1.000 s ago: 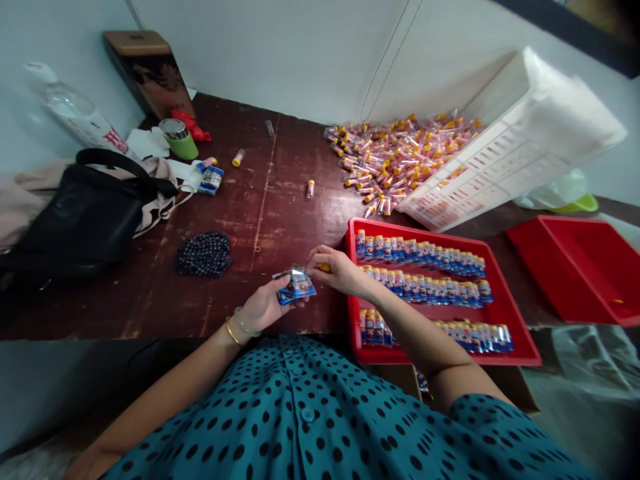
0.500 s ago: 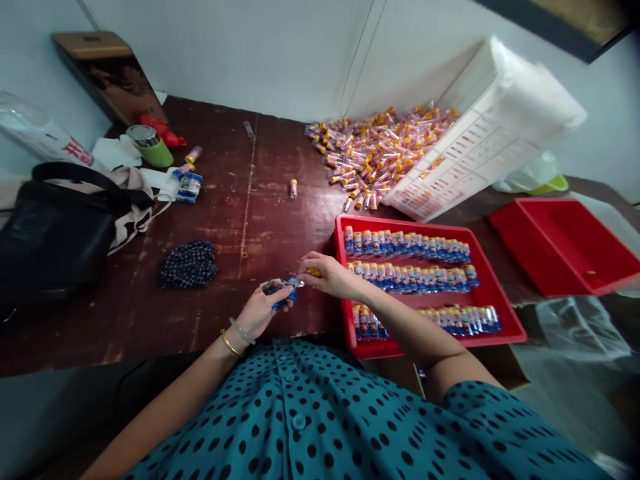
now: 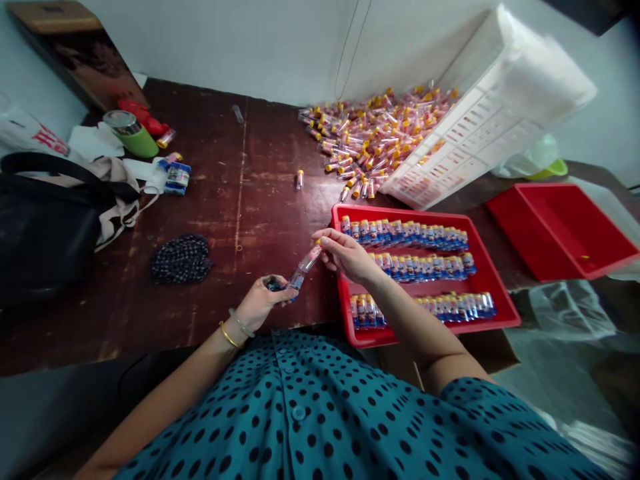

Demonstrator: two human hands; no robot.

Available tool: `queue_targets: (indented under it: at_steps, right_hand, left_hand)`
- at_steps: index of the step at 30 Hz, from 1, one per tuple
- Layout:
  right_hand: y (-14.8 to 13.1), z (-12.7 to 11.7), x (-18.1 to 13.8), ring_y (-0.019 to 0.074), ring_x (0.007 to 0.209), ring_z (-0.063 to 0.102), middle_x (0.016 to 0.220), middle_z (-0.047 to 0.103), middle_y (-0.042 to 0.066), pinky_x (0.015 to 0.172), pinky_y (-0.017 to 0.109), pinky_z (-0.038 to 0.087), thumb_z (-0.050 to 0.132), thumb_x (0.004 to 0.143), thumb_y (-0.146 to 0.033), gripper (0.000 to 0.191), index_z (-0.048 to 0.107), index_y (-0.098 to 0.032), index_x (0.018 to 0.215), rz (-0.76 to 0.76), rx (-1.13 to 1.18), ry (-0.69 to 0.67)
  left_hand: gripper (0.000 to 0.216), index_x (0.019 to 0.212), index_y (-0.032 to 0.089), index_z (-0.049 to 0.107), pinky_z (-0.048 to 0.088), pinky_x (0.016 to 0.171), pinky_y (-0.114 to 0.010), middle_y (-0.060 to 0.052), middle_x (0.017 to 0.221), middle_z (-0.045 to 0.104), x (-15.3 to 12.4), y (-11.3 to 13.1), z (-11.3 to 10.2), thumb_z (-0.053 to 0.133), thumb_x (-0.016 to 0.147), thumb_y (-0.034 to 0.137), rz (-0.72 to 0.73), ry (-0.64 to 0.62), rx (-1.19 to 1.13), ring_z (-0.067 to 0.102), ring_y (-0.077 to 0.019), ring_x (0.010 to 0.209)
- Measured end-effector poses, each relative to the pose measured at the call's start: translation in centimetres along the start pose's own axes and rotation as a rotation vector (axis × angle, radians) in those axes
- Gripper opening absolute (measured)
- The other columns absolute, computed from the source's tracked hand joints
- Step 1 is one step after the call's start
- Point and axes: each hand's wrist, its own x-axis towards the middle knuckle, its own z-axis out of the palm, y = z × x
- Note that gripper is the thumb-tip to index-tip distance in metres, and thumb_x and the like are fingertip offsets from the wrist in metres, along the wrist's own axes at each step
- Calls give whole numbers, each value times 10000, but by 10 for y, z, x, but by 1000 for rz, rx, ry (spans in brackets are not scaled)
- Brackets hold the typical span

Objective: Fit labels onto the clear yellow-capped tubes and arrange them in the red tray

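My left hand (image 3: 261, 299) is closed round a small bundle of blue printed wrappers (image 3: 275, 285) near the table's front edge. My right hand (image 3: 345, 255) pinches the upper end of a clear plastic tube (image 3: 305, 266) that slants down to the left hand, where its lower end meets the wrappers. Just right of both hands sits a red tray (image 3: 495, 313) holding three rows of wrapped tubes (image 3: 405, 233).
A heap of yellow-capped tubes (image 3: 370, 140) spills from a tipped white crate (image 3: 480, 133) at the back. One loose tube (image 3: 299, 179) lies mid-table. An empty red tray (image 3: 560, 227) is at right. A black bag (image 3: 45, 227), dark cloth (image 3: 181, 258) and green cup (image 3: 131, 133) lie at left.
My right hand has lifted and drawn away to the right, so the tube now shows stretched between both hands. The left hand has curled tighter on the wrappers. The view shifted slightly.
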Motion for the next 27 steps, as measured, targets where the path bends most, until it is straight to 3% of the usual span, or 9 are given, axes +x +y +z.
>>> queue_targets:
  at_steps: [4, 11, 17, 22, 27]
  right_hand:
    - [5, -2, 4, 56, 530, 472, 663, 521, -56, 408, 143, 340, 701, 810, -437, 335, 614, -183, 1011, 10, -9, -16]
    - [9, -14, 3, 52, 505, 462, 649, 532, -59, 416, 151, 354, 700, 806, -439, 332, 601, -177, 984, -4, -82, 73]
    - [-2, -5, -4, 56, 532, 455, 684, 518, -52, 416, 151, 341, 688, 814, -448, 331, 603, -193, 1007, 8, -11, -7]
    - [-5, 1, -9, 52, 505, 443, 711, 544, -45, 421, 163, 343, 657, 850, -429, 314, 592, -183, 1034, -27, -218, -45]
    - [9, 11, -20, 66, 607, 519, 908, 647, 13, 530, 181, 420, 701, 826, -387, 265, 545, -182, 887, -207, -424, 90]
  left_hand:
    - [314, 621, 151, 643, 410, 534, -227, 44, 592, 606, -5, 5, 3, 911, 504, 262, 31, -35, -2, 509, -84, 529]
    - [295, 596, 158, 634, 401, 535, -239, 36, 577, 596, -8, 5, 0, 894, 553, 291, 37, -58, 2, 503, -96, 524]
    - [274, 614, 159, 657, 401, 569, -242, 38, 597, 597, -4, 3, 0, 895, 551, 280, 70, -61, 50, 498, -96, 547]
    - [278, 645, 162, 675, 434, 586, -253, 28, 631, 629, -5, 6, 5, 897, 543, 294, 48, -65, 17, 531, -109, 564]
    - [328, 877, 165, 720, 500, 670, -277, -6, 780, 700, -6, 3, 19, 848, 643, 355, 54, -55, 1, 619, -149, 678]
